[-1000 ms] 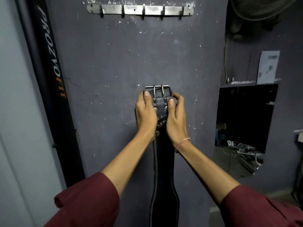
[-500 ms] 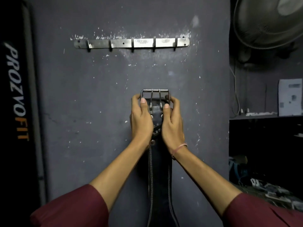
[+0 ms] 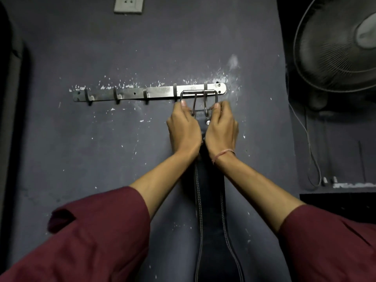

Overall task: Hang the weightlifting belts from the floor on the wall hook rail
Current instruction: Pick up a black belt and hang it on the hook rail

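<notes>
A black leather weightlifting belt [image 3: 211, 210] with white stitching hangs straight down against the dark wall. Its steel double-prong buckle [image 3: 199, 94] lies over the right end of the metal hook rail [image 3: 158, 92], at the rightmost hook. My left hand [image 3: 184, 129] grips the belt's left edge just below the buckle. My right hand [image 3: 221, 129] grips the right edge at the same height. Whether the buckle frame rests on the hook, I cannot tell. The rail's other hooks [image 3: 116, 96] are bare.
A wall fan [image 3: 337, 43] juts out at the upper right, its cable [image 3: 311, 151] running down to a dark shelf [image 3: 354, 186]. A white socket [image 3: 128, 5] sits above the rail. A dark upright post [image 3: 8, 119] stands at the left edge.
Both hands have lifted the belt up the wall and to the right, from well below the rail to the rail's right end. The buckle now overlaps the rightmost hook.
</notes>
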Demonstrator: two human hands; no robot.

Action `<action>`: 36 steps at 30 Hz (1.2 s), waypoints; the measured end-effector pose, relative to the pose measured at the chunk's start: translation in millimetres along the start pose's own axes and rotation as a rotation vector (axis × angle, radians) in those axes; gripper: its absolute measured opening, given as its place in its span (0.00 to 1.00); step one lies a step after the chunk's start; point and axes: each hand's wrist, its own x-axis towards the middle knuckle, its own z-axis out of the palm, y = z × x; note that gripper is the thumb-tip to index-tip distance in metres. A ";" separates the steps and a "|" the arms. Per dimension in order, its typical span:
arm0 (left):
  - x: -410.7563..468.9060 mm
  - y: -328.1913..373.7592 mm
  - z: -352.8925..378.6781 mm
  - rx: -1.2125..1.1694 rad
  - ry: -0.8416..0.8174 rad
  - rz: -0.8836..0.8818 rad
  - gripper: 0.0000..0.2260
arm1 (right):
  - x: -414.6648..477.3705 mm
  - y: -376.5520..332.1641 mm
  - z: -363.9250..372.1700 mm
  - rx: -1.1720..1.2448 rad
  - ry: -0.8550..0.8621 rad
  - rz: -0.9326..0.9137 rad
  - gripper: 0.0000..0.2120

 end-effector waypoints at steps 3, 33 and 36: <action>27.6 4.5 18.5 0.075 0.010 0.012 0.19 | 34.4 0.1 9.7 -0.025 0.002 0.040 0.12; -49.9 -70.3 -15.0 0.146 -0.248 -0.154 0.20 | -56.5 64.0 -25.3 -0.137 -0.112 0.091 0.16; -90.7 -84.9 -44.5 0.181 -0.295 -0.131 0.13 | -107.1 66.5 -47.7 -0.145 -0.167 0.115 0.17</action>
